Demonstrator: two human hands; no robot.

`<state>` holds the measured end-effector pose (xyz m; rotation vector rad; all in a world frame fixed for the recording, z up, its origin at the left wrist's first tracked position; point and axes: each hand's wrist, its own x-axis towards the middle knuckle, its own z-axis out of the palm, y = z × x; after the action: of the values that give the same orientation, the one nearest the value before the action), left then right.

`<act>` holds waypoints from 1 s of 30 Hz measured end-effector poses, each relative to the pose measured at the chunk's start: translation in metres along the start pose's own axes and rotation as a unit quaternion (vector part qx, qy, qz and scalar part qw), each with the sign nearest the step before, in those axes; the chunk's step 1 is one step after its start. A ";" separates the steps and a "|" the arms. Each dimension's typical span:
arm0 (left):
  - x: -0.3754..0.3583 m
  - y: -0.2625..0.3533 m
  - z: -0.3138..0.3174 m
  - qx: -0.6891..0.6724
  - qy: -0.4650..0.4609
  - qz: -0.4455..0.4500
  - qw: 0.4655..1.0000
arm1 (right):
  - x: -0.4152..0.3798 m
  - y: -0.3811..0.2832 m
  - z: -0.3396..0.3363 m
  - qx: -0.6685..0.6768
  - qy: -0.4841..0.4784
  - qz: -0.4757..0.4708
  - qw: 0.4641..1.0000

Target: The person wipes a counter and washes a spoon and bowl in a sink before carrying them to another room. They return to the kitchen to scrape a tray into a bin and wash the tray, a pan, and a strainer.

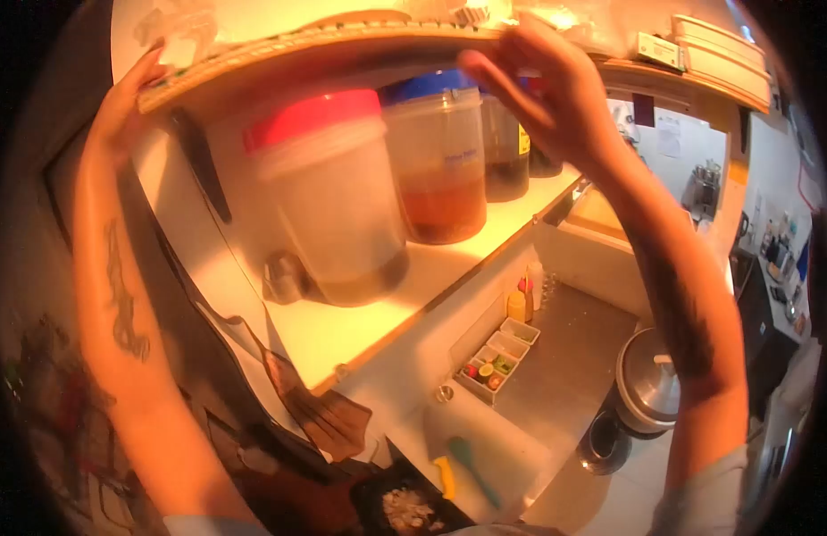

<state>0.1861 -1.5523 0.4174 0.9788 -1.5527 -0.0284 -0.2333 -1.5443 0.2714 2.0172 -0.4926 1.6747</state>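
Note:
My left hand (pixel 128 103) is raised at the left end of the upper wooden shelf (pixel 279 49), its fingers curled over the board's edge. My right hand (pixel 552 89) is lifted in front of the same shelf, slightly blurred, thumb stretched out and nothing visible in it. Between my arms, on the lit lower shelf, stand a large clear container with a red lid (pixel 338 196) and a blue-lidded container (pixel 440 170) of amber liquid. A darker container (pixel 505 152) is partly hidden behind my right hand. A small glass (pixel 286 275) lies beside the red-lidded container.
Below, a divided tray (pixel 498 357) holds cut fruit, with a yellow bottle (pixel 518 304) behind it. A metal-lidded pot (pixel 647 384) is near my right forearm. A yellow-handled tool (pixel 445 476) and a black tray (pixel 387 496) are at the bottom. White boxes (pixel 722 58) sit upper right.

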 end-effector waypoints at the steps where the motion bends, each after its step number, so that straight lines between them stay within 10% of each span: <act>1: -0.022 -0.007 -0.002 -0.003 0.058 0.006 0.998 | -0.027 0.000 -0.014 -0.030 -0.014 -0.102 0.994; 3: -0.074 -0.071 -0.020 0.020 0.179 0.115 0.977 | -0.119 -0.007 -0.037 0.043 -0.075 -0.054 0.995; 7: -0.313 -0.135 -0.013 0.177 0.255 0.017 0.950 | -0.352 -0.020 -0.028 0.270 -0.178 0.239 0.916; 9: -0.465 -0.160 -0.014 0.533 0.097 0.054 0.839 | -0.492 -0.055 -0.014 0.395 -0.164 0.536 0.728; 14: -0.871 -0.080 0.047 0.387 -0.197 -0.383 0.815 | -0.625 -0.189 -0.079 0.424 -0.159 0.776 0.438; 19: -1.008 0.028 0.122 0.169 -0.135 -0.709 0.671 | -0.617 -0.186 -0.091 0.425 -0.394 0.618 0.532; 27: -1.100 0.138 -0.003 0.114 0.111 -0.745 0.648 | -0.640 -0.151 0.027 0.320 -0.587 0.354 0.654; 30: -1.098 0.156 -0.035 0.179 0.023 -0.673 0.717 | -0.649 -0.172 0.062 0.174 -0.618 0.377 0.668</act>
<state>0.0221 -0.7941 -0.3758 2.2224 -0.4758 -0.7398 -0.2117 -1.4522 -0.3965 3.3422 -1.7319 0.2886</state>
